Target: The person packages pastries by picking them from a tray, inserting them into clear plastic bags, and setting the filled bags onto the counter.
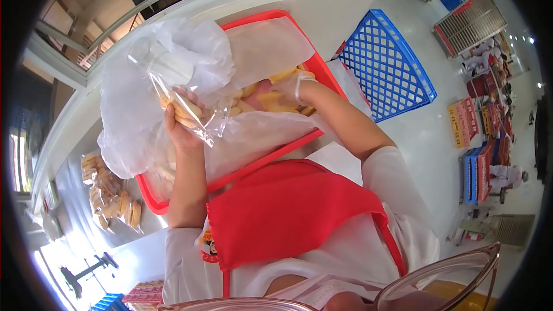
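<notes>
My left hand (183, 129) is closed around a clear plastic bag (208, 121), with several pale golden bread pieces (185, 110) inside it. My right hand (286, 87), in a thin clear glove, reaches down among loose bread pieces (273, 102) in a red tray (282, 151). Blur and the glove hide how its fingers are set. White plastic lining (271, 40) covers the tray's far side and folds over the near side. A bunched white plastic sheet (201, 52) and a clear cup-like item (147, 55) lie just beyond my left hand.
Filled clear bags of bread (112, 196) lie on the surface left of the tray. A blue lattice crate (389, 69) stands beyond my right arm. A window frame (173, 8) runs along the far left. Stacked crates (477, 175) and people in white are farther right.
</notes>
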{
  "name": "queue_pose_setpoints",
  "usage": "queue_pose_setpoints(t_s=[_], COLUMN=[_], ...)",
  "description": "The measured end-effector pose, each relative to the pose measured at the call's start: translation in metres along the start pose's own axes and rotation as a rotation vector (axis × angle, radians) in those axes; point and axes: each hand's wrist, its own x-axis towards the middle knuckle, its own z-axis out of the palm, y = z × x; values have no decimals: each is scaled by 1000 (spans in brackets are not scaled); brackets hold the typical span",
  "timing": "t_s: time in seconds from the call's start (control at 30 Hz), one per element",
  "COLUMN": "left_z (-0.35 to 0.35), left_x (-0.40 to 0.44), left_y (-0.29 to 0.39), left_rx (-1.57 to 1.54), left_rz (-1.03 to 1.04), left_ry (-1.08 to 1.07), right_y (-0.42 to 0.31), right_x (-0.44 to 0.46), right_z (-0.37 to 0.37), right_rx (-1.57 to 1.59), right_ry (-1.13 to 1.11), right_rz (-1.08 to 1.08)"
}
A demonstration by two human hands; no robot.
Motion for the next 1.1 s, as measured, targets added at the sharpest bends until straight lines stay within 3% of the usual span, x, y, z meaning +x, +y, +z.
queue_pose_setpoints(t_s=[0.13, 0.23, 0.33, 0.53, 0.63, 0.83, 0.93, 1.1], left_z=[1, -1, -1, -1, -1, -2, -7, -22], left_x=[2, 2, 1, 1, 2, 2, 3, 8], left_y=[-1, 0, 0, 2, 0, 2, 1, 4], left_rx=[34, 42, 24, 58, 17, -16, -13, -19], left_rz=[32, 36, 3, -76, 2, -50, -3, -30], left_ry=[38, 56, 42, -41, 76, -27, 81, -33], right_y=[-2, -9, -8, -10, -23, 12, 15, 34], right_x=[2, -10, -12, -23, -36, 3, -11, 13], right_z=[3, -12, -5, 4, -15, 16, -16, -11], right_rx=[-101, 79, 140, 300, 11, -244, -16, 86], right_ry=[17, -73, 74, -34, 63, 776, 438, 747], right_rz=[-59, -15, -117, -88, -153, -336, -93, -353])
